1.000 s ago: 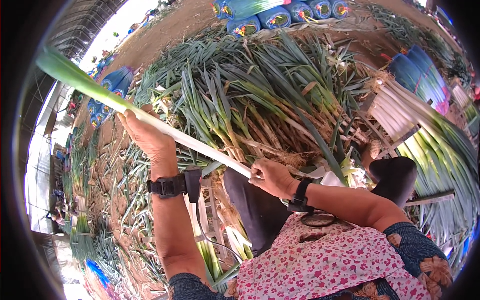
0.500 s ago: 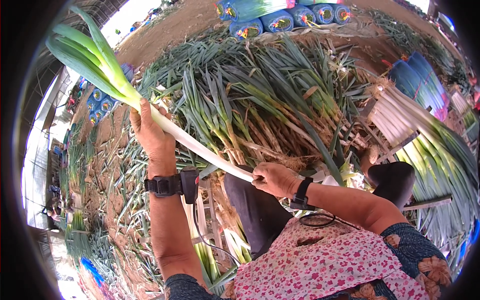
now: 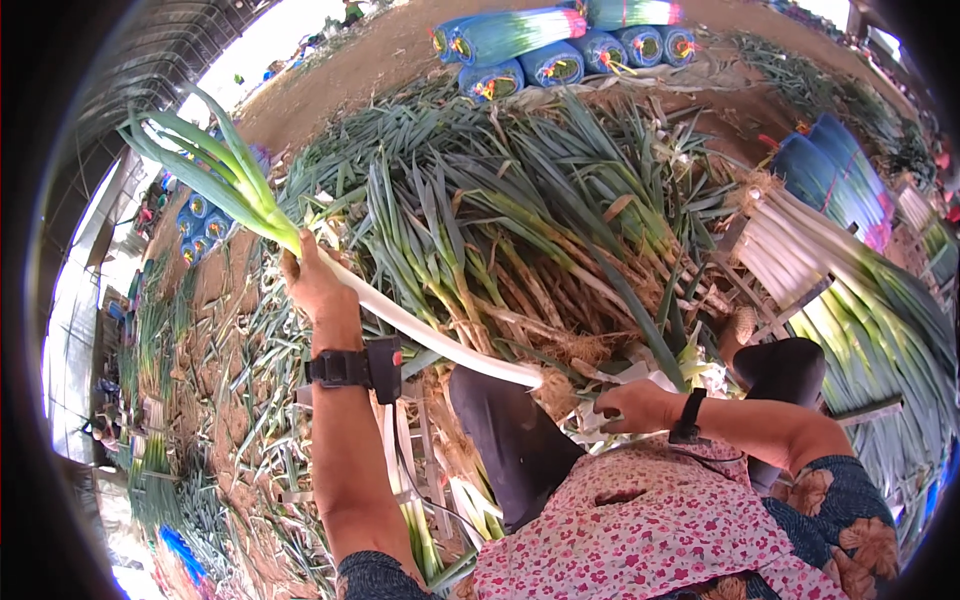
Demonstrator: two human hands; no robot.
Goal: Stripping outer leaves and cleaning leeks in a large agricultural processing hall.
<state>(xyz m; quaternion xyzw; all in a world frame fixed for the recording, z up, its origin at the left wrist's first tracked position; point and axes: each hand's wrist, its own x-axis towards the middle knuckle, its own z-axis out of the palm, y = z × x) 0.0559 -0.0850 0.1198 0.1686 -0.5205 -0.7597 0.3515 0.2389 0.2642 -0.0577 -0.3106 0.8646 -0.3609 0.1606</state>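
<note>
My left hand (image 3: 322, 285) grips a long green onion (image 3: 430, 338) near where its white stalk turns green. Its leaves (image 3: 215, 160) fan out to the upper left, and its root end (image 3: 553, 388) hangs over my dark-clad left knee. Off to the right of those roots, apart from the stalk, is my right hand (image 3: 640, 405) with its fingers curled in. Pale strips of peel show beside and below these fingers; whether they pinch any is unclear. In front lies a heap of unpeeled green onions (image 3: 520, 250) with brown, soil-stained stalks.
To the right, a bundle of white-stalked green onions (image 3: 790, 235) rests on a rack (image 3: 870, 410). Blue-wrapped bundles (image 3: 555, 62) are stacked at the back, with more wrapped bundles (image 3: 830, 165) at far right. Leaf scraps (image 3: 240, 390) litter the ground at left. A cable runs from my left wrist.
My right hand has left the stalk's lower end and moved right and slightly down, exposing the roots. My left hand, still holding the green onion, has shifted slightly right and down.
</note>
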